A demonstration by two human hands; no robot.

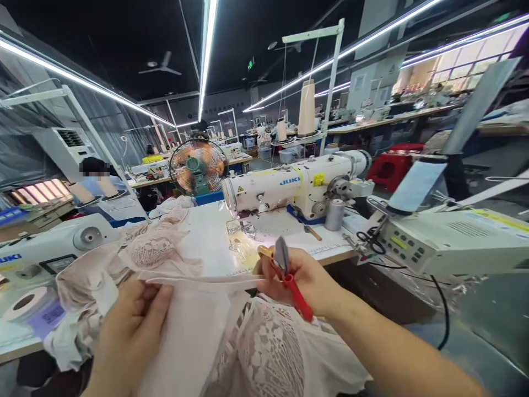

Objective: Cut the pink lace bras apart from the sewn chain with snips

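A pale pink lace garment (270,347) stretches between my hands over the table's front edge. My left hand (134,320) pinches the fabric edge between thumb and fingers. At the other end of the taut edge, my right hand (306,275) is closed on the fabric and also holds small scissors (297,298) with a red handle and a grey part pointing up. An orange-yellow piece shows beside its fingers. More lace garments (152,248) lie heaped on the table to the left. Just beyond my hands stands a white sewing machine (273,190).
A grey thread spool (334,215) and a wooden-handled tool (312,231) are by the machine. On the right sits a control box (458,237) with cables. A second machine (53,242) and a white roll (28,309) are at left. Behind are a fan (197,167) and a person (97,182).
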